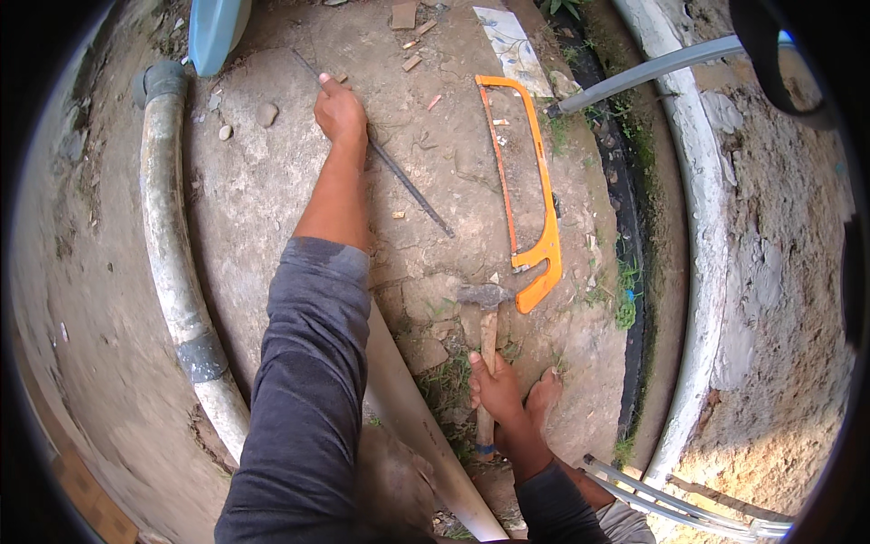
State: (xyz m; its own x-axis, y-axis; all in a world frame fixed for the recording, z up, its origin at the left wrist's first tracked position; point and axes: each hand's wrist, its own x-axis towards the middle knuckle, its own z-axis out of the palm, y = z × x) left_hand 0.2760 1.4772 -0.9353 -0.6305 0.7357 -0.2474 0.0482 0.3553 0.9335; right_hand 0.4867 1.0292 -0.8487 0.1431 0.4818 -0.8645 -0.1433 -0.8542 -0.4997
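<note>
My left hand [341, 112] is closed around a thin dark metal rod [412, 192], which slants from the upper left down toward the middle of the ground. My right hand [498, 392] grips the wooden handle of a hammer [488, 331]. The hammer's grey metal head [485, 295] points away from me, beside the handle of an orange hacksaw [546, 181]. That hacksaw lies on the ground, its blade facing left. Below my left forearm a pale plastic pipe [421, 426] runs toward me, partly hidden by the sleeve.
A weathered grey pipe [172, 218] curves along the left side. At the top are a light-blue plastic object [216, 36] and a patterned tile piece [515, 50]. A grey tube [652, 69] reaches in from the right, above a dark gutter [625, 227]. My bare foot [545, 394] stands near the hammer.
</note>
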